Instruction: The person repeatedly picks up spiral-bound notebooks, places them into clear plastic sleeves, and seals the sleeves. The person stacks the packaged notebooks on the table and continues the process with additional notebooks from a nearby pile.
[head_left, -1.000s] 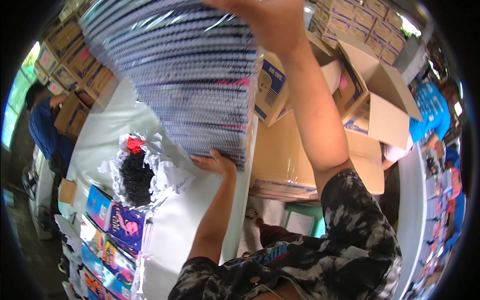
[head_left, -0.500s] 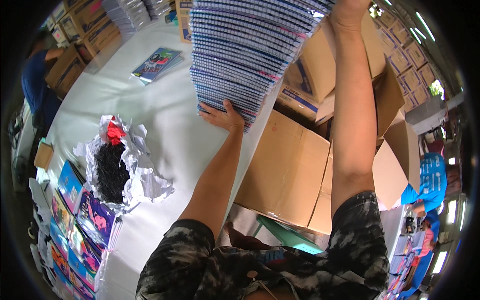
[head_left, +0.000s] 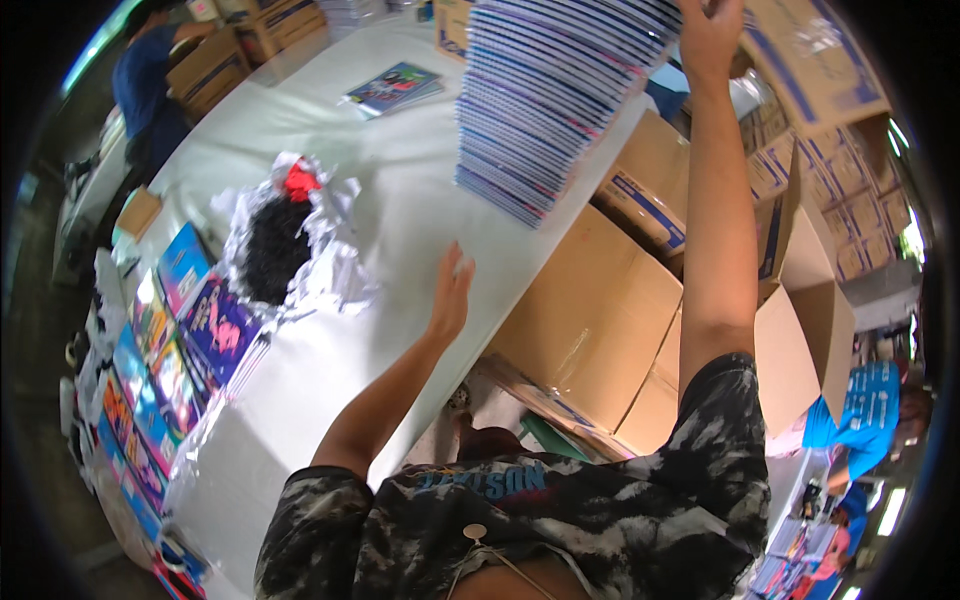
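While holding the right grip [head_left: 710, 45] high beside a tall stack of booklets [head_left: 560, 110], poising the left grip [head_left: 453, 295] above the bench [head_left: 415, 180].
Spreading the left grip loosely, grasping nothing, apart from the stack; leaving the right grip's hold impossible to tell; seeing the stack standing near the bench's right edge, beside cardboard boxes [head_left: 590, 310].

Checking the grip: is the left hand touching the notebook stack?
No, the left hand is apart from the notebook stack, with table showing between them.
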